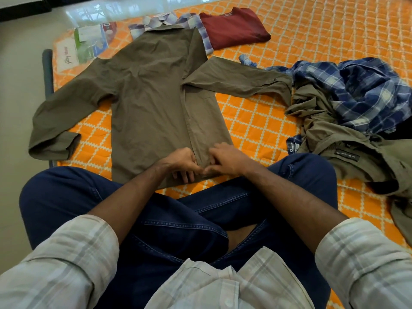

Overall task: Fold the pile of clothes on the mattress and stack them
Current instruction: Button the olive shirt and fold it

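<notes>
An olive long-sleeved shirt (151, 103) lies back-up on the orange patterned mattress (256, 128), collar far from me. Its right side is folded inward; the right sleeve (240, 79) stretches toward the pile, the left sleeve (64, 121) reaches the mattress edge. My left hand (182, 162) and my right hand (225, 158) meet at the near hem, fingers curled and pinching the fabric at the fold's edge. At the far end lie a folded maroon T-shirt (234, 27) and a folded light plaid shirt (169, 20). On the right lies a rumpled pile: a blue plaid shirt (361, 92) over olive trousers (347, 148).
I sit cross-legged in blue jeans (178, 219) at the mattress's near edge. A plastic packet (91, 41) and a white label lie at the far left corner. A small blue cloth scrap (246, 60) sits beyond the sleeve. Pale tiled floor (17, 85) borders the left side.
</notes>
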